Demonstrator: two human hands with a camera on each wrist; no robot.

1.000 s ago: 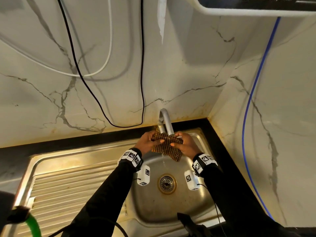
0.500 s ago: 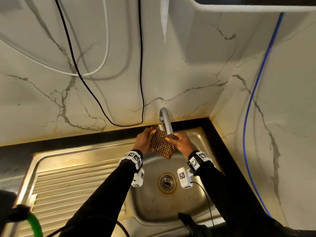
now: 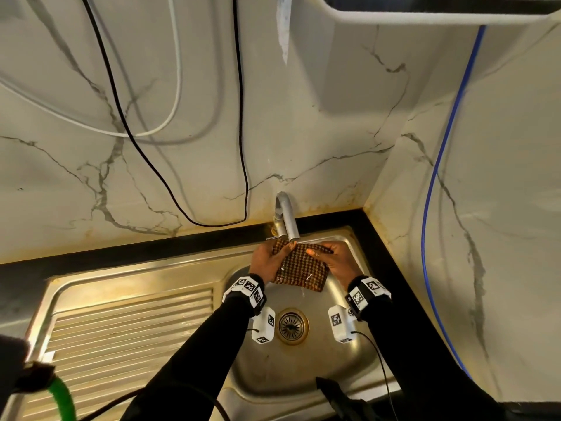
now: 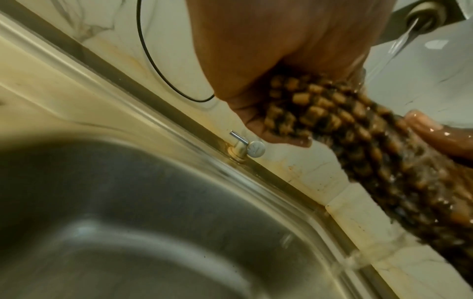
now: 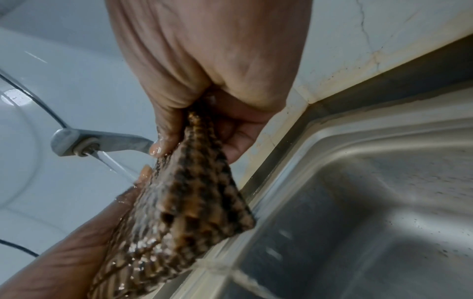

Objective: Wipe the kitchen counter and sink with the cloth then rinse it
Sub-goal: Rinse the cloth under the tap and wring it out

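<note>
A brown checked cloth (image 3: 300, 267) hangs spread under the tap spout (image 3: 287, 218), over the steel sink bowl (image 3: 303, 369). My left hand (image 3: 267, 258) grips its left edge and my right hand (image 3: 337, 258) pinches its right edge. Water runs from the spout (image 5: 76, 144) onto the wet cloth (image 5: 184, 204) and drips into the bowl. In the left wrist view my left hand (image 4: 261, 66) holds the soaked cloth (image 4: 358, 141), with the tap handle (image 4: 245, 147) behind it at the sink's back rim.
The ribbed drainboard (image 3: 121, 335) lies left of the bowl, the drain (image 3: 292, 326) at its middle. A black counter strip (image 3: 151, 247) borders the sink at the marble wall. Black and white cables (image 3: 182, 192) and a blue hose (image 3: 431, 192) hang on the walls. A green object (image 3: 62, 399) sits bottom left.
The cloth was bunched at the spout between both hands; now it hangs opened out flat under the running water, and both hands sit slightly farther apart.
</note>
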